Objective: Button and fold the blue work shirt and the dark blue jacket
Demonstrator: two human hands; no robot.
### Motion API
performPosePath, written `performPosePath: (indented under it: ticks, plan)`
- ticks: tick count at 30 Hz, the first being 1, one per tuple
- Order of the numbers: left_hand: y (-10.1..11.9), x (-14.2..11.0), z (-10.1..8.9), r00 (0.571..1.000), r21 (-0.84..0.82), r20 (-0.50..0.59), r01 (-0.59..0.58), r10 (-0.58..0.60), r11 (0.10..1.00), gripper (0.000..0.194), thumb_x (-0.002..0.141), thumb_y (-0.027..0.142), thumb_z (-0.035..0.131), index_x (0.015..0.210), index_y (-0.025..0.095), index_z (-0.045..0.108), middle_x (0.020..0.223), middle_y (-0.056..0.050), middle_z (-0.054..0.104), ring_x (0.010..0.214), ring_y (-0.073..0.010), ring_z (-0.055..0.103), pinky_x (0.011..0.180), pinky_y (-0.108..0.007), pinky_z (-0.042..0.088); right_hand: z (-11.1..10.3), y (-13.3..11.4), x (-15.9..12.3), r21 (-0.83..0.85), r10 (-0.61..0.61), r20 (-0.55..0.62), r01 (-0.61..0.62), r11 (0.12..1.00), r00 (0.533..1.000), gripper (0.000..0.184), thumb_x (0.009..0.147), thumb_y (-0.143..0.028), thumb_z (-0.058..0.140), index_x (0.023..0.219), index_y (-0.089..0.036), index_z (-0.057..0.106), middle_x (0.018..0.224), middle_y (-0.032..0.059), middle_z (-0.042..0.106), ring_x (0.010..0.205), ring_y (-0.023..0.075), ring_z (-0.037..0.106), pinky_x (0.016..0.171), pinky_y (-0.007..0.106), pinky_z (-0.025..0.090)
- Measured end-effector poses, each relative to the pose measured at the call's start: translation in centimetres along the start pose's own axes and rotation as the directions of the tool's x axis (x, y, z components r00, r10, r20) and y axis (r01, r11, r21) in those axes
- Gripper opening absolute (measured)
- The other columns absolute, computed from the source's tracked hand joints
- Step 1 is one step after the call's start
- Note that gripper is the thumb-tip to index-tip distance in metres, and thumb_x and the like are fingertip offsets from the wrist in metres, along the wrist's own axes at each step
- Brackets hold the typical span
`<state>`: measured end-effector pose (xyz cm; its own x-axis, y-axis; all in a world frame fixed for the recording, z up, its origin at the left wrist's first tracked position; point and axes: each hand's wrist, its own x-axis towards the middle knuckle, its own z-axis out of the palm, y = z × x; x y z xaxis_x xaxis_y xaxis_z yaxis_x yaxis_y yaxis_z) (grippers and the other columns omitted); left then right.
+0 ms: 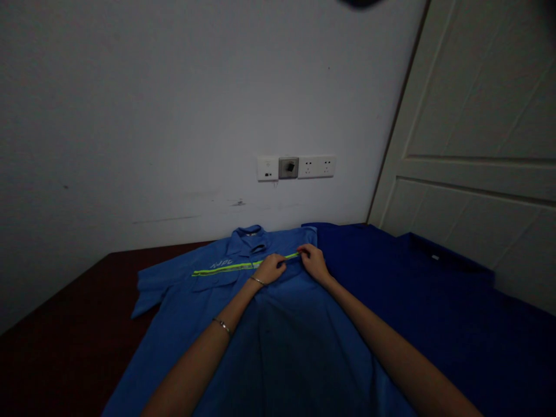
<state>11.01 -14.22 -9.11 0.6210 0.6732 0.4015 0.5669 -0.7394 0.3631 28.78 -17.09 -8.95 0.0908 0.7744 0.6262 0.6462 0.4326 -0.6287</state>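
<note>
A light blue short-sleeved work shirt point(208, 313) lies spread out, front side up, its collar toward the wall. A yellow-green reflective stripe point(226, 269) crosses its chest, with pale lettering above it on the left side. My left hand point(270, 269) is closed on the shirt at the stripe, right of the button line. A short way to the right, my right hand point(313, 263) pinches the shirt near the stripe's right end. A short length of stripe shows between the two hands. Both fingertips are small and dim in this light.
A darker blue garment point(391, 289) lies to the right, partly beside the shirt. Both rest on a dark red surface point(87, 313). Behind stands a pale wall point(174, 116) with sockets point(317, 167) and a grey switch plate point(288, 168). A white panelled door point(469, 174) rises at right.
</note>
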Motion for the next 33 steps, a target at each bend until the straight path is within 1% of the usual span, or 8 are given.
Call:
performPosePath:
  ticks: [4,7,9,11,13,20,25,33]
  plan:
    - [-0.1,0.5,0.2,0.998,-0.073,-0.018,0.058,-0.06,0.996,0.027,0.079,0.027,0.045,0.086,0.013,0.068,0.087,-0.007,0.067,0.081,-0.0175,0.058,0.075,-0.025,0.041,-1.1,-1.0,0.7,-0.015,-0.057,-0.041,0.056,0.998,0.998,0.021,0.064,-0.011,0.044,0.078,-0.015,0.059,0.08,0.0048,0.059,0.075,0.015,0.054,0.07,0.026,0.043]
    - [0.1,1.0,0.4,0.988,-0.141,-0.036,0.141,-0.147,0.98,0.032,0.08,0.032,0.043,0.08,0.012,0.069,0.077,-0.005,0.067,0.071,-0.0158,0.057,0.066,-0.023,0.039,-2.3,-2.1,1.4,0.027,-0.089,0.128,0.086,0.996,0.988,0.016,0.065,-0.013,0.045,0.073,-0.015,0.059,0.072,0.0021,0.058,0.068,0.013,0.053,0.064,0.023,0.042]
    - [0.2,1.3,0.4,0.975,-0.187,-0.056,0.203,-0.217,0.961,0.034,0.08,0.033,0.042,0.075,0.012,0.068,0.069,-0.003,0.065,0.065,-0.0145,0.054,0.059,-0.022,0.036,-3.0,-2.7,1.7,0.055,-0.089,0.352,0.075,0.996,0.932,0.017,0.066,-0.014,0.046,0.074,-0.015,0.061,0.068,0.0009,0.059,0.064,0.0119,0.053,0.062,0.021,0.041]
    - [0.2,1.6,0.4,0.955,-0.234,-0.075,0.262,-0.286,0.936,0.035,0.079,0.034,0.043,0.07,0.011,0.068,0.062,-0.001,0.062,0.061,-0.0133,0.051,0.056,-0.021,0.034,-3.5,-3.1,1.8,0.035,-0.064,0.556,0.053,0.998,0.829,0.02,0.066,-0.014,0.047,0.077,-0.014,0.063,0.066,0.0003,0.06,0.062,0.0111,0.054,0.059,0.02,0.04]
    - [0.2,1.7,0.2,0.935,-0.273,-0.075,0.315,-0.346,0.909,0.034,0.078,0.032,0.044,0.066,0.01,0.067,0.057,0.001,0.059,0.058,-0.0123,0.049,0.054,-0.021,0.033,-3.6,-3.2,1.7,-0.048,-0.036,0.664,0.091,0.995,0.747,0.022,0.065,-0.014,0.049,0.08,-0.015,0.065,0.067,0.0,0.062,0.061,0.0109,0.055,0.058,0.019,0.039]
    - [-0.2,1.7,0.1,0.896,-0.421,-0.062,0.375,-0.439,0.826,0.023,0.072,0.022,0.05,0.072,0.01,0.069,0.066,-0.001,0.064,0.065,-0.0136,0.055,0.062,-0.021,0.039,-3.2,-3.4,0.8,-0.335,-0.052,0.66,0.355,0.873,0.749,0.024,0.07,-0.02,0.055,0.092,-0.022,0.065,0.095,0.0036,0.062,0.081,0.015,0.057,0.067,0.022,0.039]
    - [-0.4,1.7,0.8,0.864,-0.46,-0.058,0.421,-0.499,0.782,0.023,0.069,0.016,0.052,0.084,0.01,0.069,0.076,-0.003,0.067,0.07,-0.0143,0.058,0.064,-0.022,0.042,-3.0,-3.3,0.3,-0.41,-0.054,0.674,0.433,0.803,0.737,0.021,0.079,-0.024,0.05,0.096,-0.025,0.064,0.096,0.0032,0.062,0.085,0.0161,0.058,0.068,0.022,0.04]
    - [-0.3,1.6,0.5,0.885,-0.436,-0.037,0.404,-0.464,0.804,0.021,0.07,0.017,0.049,0.073,0.011,0.069,0.063,0.0,0.064,0.062,-0.0122,0.054,0.059,-0.02,0.039,-2.4,-3.0,-0.2,-0.489,-0.059,0.669,0.499,0.715,0.741,0.028,0.089,-0.029,0.037,0.093,-0.02,0.063,0.092,0.0065,0.062,0.079,0.0155,0.059,0.066,0.023,0.041]
